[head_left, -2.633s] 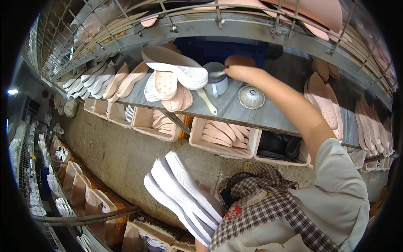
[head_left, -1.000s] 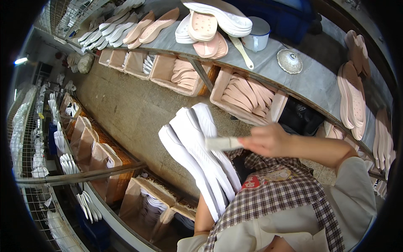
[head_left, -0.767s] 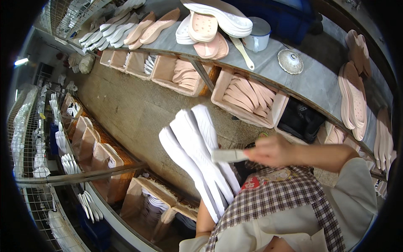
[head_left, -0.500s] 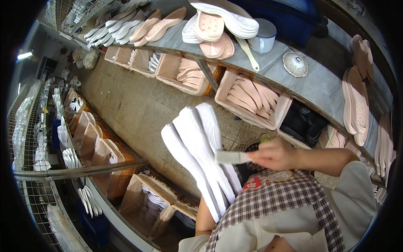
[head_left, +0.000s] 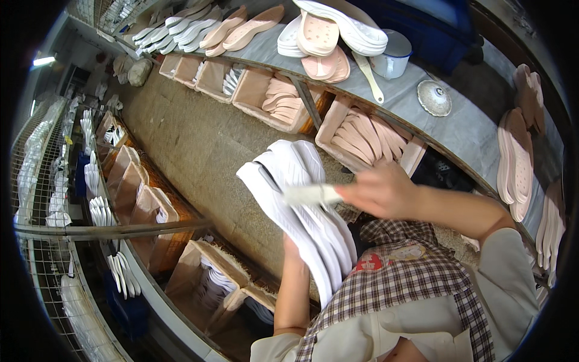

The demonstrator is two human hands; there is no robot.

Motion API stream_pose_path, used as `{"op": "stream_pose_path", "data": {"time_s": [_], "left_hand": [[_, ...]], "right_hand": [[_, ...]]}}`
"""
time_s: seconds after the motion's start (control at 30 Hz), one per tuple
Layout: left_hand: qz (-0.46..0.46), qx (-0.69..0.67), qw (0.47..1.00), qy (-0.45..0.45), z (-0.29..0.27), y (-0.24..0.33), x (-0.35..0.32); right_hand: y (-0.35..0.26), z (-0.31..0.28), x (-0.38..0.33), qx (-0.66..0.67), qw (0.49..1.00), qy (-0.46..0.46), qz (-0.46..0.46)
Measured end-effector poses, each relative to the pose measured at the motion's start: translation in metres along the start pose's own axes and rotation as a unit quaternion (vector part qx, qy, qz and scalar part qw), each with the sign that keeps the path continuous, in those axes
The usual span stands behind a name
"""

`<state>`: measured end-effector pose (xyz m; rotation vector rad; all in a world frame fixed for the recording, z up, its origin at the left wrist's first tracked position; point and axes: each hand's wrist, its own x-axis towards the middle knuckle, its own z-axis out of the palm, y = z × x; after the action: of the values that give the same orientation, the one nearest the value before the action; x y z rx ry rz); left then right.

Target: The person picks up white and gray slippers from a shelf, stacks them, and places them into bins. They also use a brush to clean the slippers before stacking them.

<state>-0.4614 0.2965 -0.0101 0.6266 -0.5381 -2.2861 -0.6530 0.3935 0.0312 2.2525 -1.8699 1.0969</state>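
Several white shoe soles (head_left: 304,211) stand fanned out before my apron. My left hand (head_left: 291,246) supports them from behind, closed round the stack, its fingers hidden by the soles. Above their upper part, my right hand (head_left: 380,192) grips a flat, pale brush (head_left: 310,194). Motion blurs the brush, and I cannot tell whether it touches the soles.
A grey marble-look bench (head_left: 398,99) runs along the far right side, bearing pink soles (head_left: 515,157), a white mug (head_left: 391,57) and a round lid (head_left: 434,98). Lined bins of soles (head_left: 265,99) stand beneath. A wire rack (head_left: 36,235) and more bins (head_left: 151,223) line the left.
My right hand has moved left and up, bringing the brush across the front of the soles. The soles have shifted a little, and more of my left forearm shows.
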Motion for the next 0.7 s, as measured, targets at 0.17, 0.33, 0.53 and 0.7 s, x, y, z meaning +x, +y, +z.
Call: {"op": "stream_pose_path", "data": {"time_s": [0.17,0.33,0.53,0.7], "left_hand": [[-0.007,-0.006,1.000,-0.003,-0.015,-0.004,0.002],[-0.009,-0.005,1.000,0.000,-0.015,-0.002,0.005],[-0.013,-0.001,1.000,-0.003,-0.015,-0.001,0.002],[-0.020,0.006,1.000,-0.006,-0.013,-0.002,0.005]], "right_hand": [[-0.010,-0.003,0.005,0.026,0.997,0.052,-0.060],[0.001,0.001,0.015,0.049,0.997,0.055,0.031],[-0.004,0.000,0.002,0.093,0.994,0.053,-0.031],[0.004,-0.001,0.016,0.108,0.989,0.071,0.070]]}}
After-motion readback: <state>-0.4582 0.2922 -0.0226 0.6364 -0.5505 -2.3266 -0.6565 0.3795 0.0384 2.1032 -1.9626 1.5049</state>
